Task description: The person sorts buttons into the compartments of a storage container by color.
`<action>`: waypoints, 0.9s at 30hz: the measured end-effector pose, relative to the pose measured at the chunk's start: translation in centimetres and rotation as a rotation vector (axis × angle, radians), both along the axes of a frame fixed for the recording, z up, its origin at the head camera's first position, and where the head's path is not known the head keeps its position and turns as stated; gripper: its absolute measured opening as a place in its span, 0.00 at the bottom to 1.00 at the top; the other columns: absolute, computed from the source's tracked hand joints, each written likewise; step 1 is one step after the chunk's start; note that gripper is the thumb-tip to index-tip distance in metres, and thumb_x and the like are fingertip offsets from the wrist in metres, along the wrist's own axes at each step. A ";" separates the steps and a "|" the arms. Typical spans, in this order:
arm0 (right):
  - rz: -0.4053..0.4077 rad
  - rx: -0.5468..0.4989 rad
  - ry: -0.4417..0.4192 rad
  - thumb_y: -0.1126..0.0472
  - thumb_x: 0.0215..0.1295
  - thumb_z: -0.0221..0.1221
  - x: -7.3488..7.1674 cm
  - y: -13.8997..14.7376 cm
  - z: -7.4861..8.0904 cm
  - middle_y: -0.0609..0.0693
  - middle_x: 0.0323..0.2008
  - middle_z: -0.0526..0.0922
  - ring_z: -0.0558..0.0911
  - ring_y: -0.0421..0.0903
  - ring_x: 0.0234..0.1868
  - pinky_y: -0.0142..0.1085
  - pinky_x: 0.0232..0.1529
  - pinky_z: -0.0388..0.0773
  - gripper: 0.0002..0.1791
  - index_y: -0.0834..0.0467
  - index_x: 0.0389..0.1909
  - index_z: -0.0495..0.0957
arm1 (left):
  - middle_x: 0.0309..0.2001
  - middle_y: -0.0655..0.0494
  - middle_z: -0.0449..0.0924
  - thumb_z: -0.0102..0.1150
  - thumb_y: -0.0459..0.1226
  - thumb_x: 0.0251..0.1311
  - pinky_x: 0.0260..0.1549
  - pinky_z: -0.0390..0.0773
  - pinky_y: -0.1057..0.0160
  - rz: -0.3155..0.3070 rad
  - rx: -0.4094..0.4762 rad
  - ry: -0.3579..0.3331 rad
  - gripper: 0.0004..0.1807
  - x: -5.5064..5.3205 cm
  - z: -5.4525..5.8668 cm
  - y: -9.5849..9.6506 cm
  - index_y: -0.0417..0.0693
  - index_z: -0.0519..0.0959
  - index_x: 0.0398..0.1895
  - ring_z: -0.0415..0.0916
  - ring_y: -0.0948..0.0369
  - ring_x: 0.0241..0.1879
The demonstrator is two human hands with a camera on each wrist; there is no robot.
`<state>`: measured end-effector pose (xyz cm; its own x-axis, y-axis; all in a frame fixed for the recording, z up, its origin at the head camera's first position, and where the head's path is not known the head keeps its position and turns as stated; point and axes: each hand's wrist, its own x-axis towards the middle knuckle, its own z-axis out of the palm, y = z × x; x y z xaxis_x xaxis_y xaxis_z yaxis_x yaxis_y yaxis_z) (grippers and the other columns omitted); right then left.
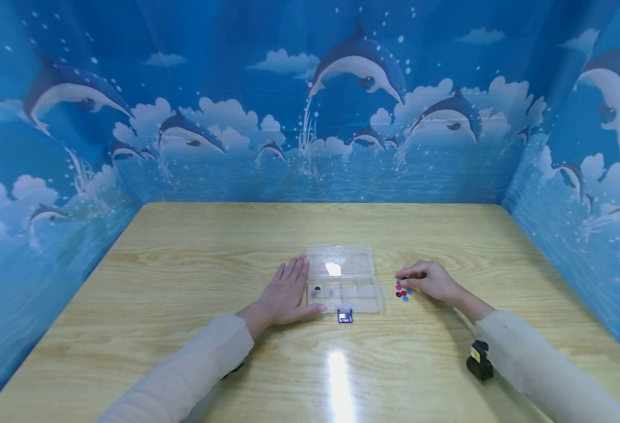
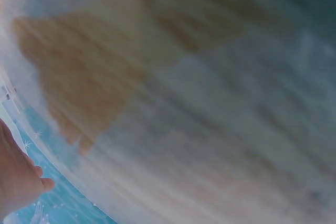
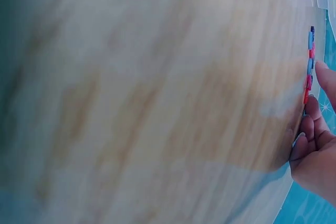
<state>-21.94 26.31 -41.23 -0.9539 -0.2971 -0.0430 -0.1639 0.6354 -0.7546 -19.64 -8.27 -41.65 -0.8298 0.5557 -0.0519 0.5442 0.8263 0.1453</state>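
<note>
A clear plastic compartment box (image 1: 361, 304) lies on the table with its transparent lid (image 1: 340, 261) folded back. Inside its left part sits one small dark round piece (image 1: 317, 288). My left hand (image 1: 284, 294) is laid flat along the box's left side, fingers extended and thumb by the front corner; the left wrist view catches part of this hand (image 2: 18, 174). To the right of the box, several small button-like discs (image 1: 404, 293) in red, blue and dark colours lie in a cluster. My right hand (image 1: 430, 281) reaches over them, thumb and forefinger apart, partly covering the discs.
At the box's front edge is a small blue-purple framed piece (image 1: 345, 316). The wooden table (image 1: 183, 247) extends on every side, with a dolphin-print curtain (image 1: 267, 76) behind it. A black device (image 1: 480, 359) is strapped under the right sleeve.
</note>
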 end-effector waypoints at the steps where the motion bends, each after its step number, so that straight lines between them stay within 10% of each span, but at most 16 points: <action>1: 0.000 -0.001 0.007 0.62 0.59 0.61 0.0 0.0 0.0 0.56 0.33 0.79 0.67 0.38 0.28 0.28 0.27 0.66 0.15 0.66 0.45 0.81 | 0.73 0.39 0.33 0.39 0.67 0.59 0.71 0.42 0.47 0.001 0.002 0.000 0.54 0.0 0.0 0.0 0.34 0.39 0.72 0.36 0.46 0.73; 27: 0.001 0.087 0.099 0.66 0.56 0.63 -0.1 -0.7 -0.2 0.50 0.26 0.78 0.68 0.36 0.25 0.27 0.25 0.66 0.04 0.63 0.31 0.81 | 0.73 0.40 0.33 0.40 0.67 0.58 0.71 0.41 0.47 0.015 0.008 -0.018 0.54 0.0 0.2 0.1 0.35 0.39 0.72 0.36 0.46 0.73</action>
<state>-22.08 25.57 -41.39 -0.9543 -0.2978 0.0255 -0.2357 0.6973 -0.6769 -19.59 -8.19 -41.40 -0.8372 0.5433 -0.0626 0.5287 0.8333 0.1614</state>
